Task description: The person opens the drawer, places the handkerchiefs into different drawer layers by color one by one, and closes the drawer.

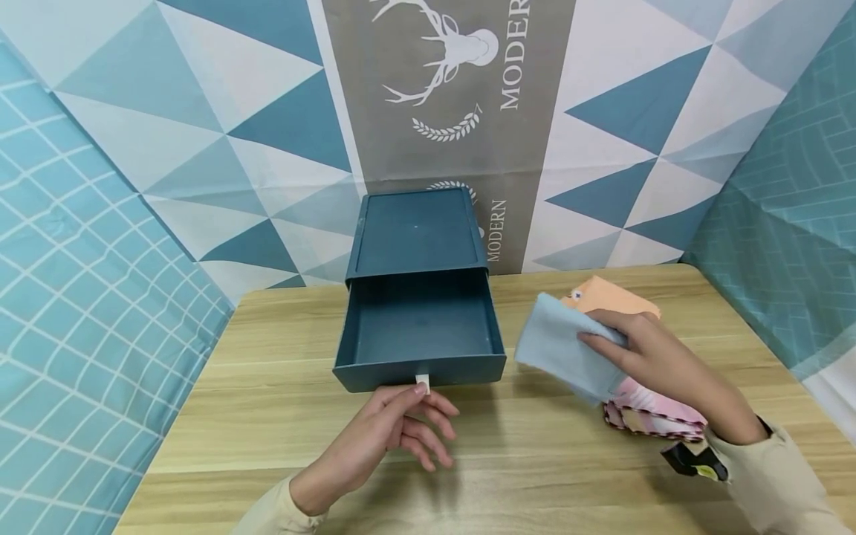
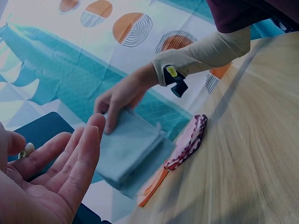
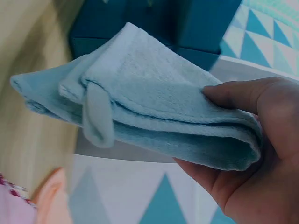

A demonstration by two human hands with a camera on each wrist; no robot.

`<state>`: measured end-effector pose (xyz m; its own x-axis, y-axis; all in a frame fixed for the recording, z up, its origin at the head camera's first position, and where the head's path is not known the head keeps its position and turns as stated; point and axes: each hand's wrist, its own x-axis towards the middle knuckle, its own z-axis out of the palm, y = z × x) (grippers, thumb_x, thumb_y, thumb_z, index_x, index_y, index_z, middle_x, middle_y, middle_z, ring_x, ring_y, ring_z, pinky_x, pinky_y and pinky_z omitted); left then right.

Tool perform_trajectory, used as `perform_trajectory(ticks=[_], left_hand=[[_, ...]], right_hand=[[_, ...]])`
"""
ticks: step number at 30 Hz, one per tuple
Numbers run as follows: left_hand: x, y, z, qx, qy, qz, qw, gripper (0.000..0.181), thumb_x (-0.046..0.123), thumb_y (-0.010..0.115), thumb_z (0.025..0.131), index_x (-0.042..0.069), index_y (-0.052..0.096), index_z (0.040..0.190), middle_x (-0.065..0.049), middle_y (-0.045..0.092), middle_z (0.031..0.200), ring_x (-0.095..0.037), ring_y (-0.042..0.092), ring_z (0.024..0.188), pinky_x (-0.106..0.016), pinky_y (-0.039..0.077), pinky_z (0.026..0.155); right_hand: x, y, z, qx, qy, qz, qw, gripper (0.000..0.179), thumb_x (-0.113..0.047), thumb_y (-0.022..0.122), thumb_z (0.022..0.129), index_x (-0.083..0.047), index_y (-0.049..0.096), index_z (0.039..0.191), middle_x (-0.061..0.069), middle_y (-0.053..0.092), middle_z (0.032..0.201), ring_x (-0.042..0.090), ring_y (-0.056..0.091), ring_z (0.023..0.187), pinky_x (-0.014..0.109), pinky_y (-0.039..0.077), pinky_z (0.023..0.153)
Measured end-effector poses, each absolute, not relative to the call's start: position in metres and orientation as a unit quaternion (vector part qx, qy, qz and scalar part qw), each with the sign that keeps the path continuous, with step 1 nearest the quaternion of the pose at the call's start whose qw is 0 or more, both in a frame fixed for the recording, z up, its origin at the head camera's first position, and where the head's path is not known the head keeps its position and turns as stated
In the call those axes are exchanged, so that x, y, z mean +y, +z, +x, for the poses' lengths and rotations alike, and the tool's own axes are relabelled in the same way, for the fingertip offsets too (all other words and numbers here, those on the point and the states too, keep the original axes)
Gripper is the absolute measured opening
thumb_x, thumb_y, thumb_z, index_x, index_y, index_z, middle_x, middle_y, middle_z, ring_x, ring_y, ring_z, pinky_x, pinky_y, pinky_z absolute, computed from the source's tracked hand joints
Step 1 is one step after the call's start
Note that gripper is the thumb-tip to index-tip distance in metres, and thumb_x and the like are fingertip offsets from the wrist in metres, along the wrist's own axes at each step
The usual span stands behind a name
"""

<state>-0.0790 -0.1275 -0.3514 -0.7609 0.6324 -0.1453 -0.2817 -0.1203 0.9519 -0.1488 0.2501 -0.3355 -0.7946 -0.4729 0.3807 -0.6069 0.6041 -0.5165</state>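
Note:
My right hand [image 1: 638, 349] pinches a folded light blue towel [image 1: 568, 345] above the table, just right of the drawer. In the right wrist view the towel [image 3: 145, 88] shows its folded layers and a hanging loop, thumb on top and fingers below. A dark blue drawer box [image 1: 417, 234] stands against the back wall with its drawer [image 1: 421, 319] pulled out and nothing seen inside. At the drawer's front, my left hand [image 1: 401, 427] holds the small white pull tab [image 1: 423, 383] between thumb and index finger, the other fingers spread loosely.
An orange folded cloth [image 1: 618, 297] lies behind the right hand, partly hidden. A pink cloth with a dark scalloped edge [image 1: 658, 412] lies beneath the right forearm. The wooden table [image 1: 267, 401] meets patterned wall sheets at the back and sides.

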Motion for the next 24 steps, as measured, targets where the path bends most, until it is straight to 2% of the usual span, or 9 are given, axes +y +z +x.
perform_trajectory(ticks=[9,19,21,24], left_hand=[[-0.127,-0.351,-0.078,0.584,0.736,0.146,0.311,0.058,0.043,0.04,0.107,-0.01,0.058,0.123,-0.013,0.071,0.103,-0.023,0.074,0.083,-0.034,0.061,0.07],[-0.128,-0.352,-0.079,0.582,0.736,0.143,0.315,0.055,0.043,0.041,0.107,-0.006,0.061,0.122,-0.011,0.072,0.102,-0.022,0.074,0.083,-0.034,0.061,0.07],[-0.128,-0.352,-0.08,0.581,0.736,0.145,0.315,0.056,0.043,0.04,0.107,-0.007,0.061,0.123,-0.011,0.072,0.101,-0.022,0.074,0.083,-0.034,0.061,0.069],[-0.128,-0.353,-0.08,0.58,0.737,0.149,0.314,0.057,0.043,0.04,0.107,-0.008,0.06,0.123,-0.011,0.072,0.102,-0.022,0.074,0.083,-0.034,0.061,0.069]], right_hand=[[0.249,-0.304,-0.134,-0.873,0.306,0.311,0.22,0.03,0.004,0.073,0.086,-0.009,0.07,0.112,0.004,0.073,0.093,0.005,0.065,0.068,0.014,0.05,0.057],[0.236,-0.281,-0.125,-0.836,0.308,0.34,0.3,0.034,0.011,0.076,0.076,-0.004,0.073,0.106,0.007,0.075,0.089,-0.003,0.065,0.073,0.01,0.052,0.063],[0.235,-0.278,-0.126,-0.824,0.311,0.348,0.321,0.031,0.009,0.075,0.077,-0.001,0.073,0.106,0.008,0.075,0.089,-0.004,0.065,0.073,0.009,0.051,0.064],[0.231,-0.271,-0.129,-0.81,0.309,0.357,0.348,0.021,-0.005,0.071,0.087,0.0,0.073,0.107,0.009,0.074,0.087,-0.003,0.063,0.071,0.008,0.048,0.064]])
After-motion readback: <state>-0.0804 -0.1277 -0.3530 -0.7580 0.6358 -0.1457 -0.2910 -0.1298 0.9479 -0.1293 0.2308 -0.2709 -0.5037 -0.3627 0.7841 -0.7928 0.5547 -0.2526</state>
